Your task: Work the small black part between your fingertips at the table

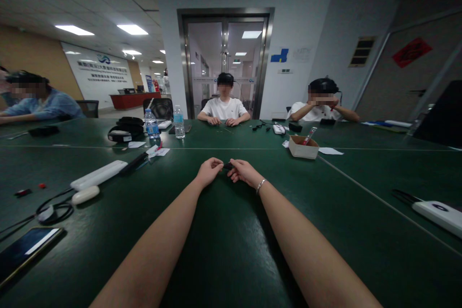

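A small dark object [227,166] is held between my two hands above the middle of the green table [224,231]. My left hand [210,172] pinches its left end with thumb and fingertips. From the other side, my right hand [244,172] grips its right end, fingers curled and partly hiding it. The object is too small to make out in detail. A silver bracelet [260,186] circles my right wrist.
Left lie a phone [29,250], black cable [59,212], white bar [99,175] and two bottles [179,122]. A small box [303,149] stands right of my hands, a white device [438,214] far right. Three people sit around the table; another is partly visible.
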A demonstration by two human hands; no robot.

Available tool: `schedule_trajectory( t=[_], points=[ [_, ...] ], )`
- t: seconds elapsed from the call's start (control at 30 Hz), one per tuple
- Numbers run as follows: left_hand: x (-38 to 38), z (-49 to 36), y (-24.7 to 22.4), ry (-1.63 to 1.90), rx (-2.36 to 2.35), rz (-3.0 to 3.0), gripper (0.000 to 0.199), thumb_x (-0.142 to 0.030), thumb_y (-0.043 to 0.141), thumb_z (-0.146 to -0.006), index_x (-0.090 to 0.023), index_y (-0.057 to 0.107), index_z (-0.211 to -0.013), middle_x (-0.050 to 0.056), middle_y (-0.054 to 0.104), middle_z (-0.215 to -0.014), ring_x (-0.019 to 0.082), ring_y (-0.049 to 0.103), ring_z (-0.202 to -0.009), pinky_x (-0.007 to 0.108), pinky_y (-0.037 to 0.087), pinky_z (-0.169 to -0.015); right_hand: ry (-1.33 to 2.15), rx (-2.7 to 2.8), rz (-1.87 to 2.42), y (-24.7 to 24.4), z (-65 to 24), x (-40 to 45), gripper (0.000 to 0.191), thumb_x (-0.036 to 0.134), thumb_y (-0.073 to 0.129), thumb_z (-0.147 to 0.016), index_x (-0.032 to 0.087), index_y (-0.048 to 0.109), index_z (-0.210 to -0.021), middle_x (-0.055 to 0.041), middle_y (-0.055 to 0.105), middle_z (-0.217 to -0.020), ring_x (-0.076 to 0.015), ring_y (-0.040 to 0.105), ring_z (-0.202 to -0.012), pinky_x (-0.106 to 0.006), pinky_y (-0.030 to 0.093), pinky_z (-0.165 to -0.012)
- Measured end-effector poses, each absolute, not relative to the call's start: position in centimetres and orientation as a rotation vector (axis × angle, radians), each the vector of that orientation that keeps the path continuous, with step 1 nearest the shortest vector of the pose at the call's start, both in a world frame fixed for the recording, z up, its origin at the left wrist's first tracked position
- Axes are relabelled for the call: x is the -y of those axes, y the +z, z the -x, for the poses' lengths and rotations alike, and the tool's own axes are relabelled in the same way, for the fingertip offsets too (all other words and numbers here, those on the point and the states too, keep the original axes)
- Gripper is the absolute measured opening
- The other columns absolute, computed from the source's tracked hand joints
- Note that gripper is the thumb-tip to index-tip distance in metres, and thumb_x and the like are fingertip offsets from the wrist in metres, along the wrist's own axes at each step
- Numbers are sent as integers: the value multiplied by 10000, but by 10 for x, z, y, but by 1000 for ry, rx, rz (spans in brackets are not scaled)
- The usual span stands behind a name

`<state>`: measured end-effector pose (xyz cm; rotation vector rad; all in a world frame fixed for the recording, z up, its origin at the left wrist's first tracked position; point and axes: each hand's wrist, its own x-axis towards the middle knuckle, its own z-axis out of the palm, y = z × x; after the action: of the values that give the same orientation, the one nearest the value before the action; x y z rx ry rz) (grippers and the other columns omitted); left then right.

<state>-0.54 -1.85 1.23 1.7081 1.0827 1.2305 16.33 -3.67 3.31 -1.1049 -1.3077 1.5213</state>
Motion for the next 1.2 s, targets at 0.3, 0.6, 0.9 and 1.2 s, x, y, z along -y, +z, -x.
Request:
schedule_trajectory(
  t=[0.3,0.6,0.9,1.2],
  points=[
    [22,6,13,1100,-1171,-1786,218,-344,554,-763,-156,592,-866,46,638,-774,154,602,-722,272,460,-693,1553,1258,1018,33,-168,39,87,76,479,-903,97,504,-983,-63,624,-639,-103,580,-439,-192,514,-442],
    [26,6,17,994,-1298,-2035,463,-522,336,-833,-172,601,-684,23,608,-657,157,552,-629,258,388,-613,1585,1264,991,35,-168,43,113,49,430,-909,69,518,-977,-82,629,-633,-100,586,-459,-185,522,-477],
    [28,3,18,1143,-1135,-1894,219,-296,549,-757,-185,603,-938,52,622,-942,157,574,-811,263,442,-740,1578,1249,992,35,-168,43,84,79,451,-912,76,532,-935,-100,637,-647,-106,589,-461,-191,519,-474],
    [28,4,17,1074,-1115,-1836,254,-346,482,-803,-171,584,-955,23,603,-758,129,562,-679,262,460,-676,1579,1252,995,35,-168,42,80,84,460,-909,80,538,-927,-88,634,-640,-107,591,-463,-192,519,-475]
  ],
)
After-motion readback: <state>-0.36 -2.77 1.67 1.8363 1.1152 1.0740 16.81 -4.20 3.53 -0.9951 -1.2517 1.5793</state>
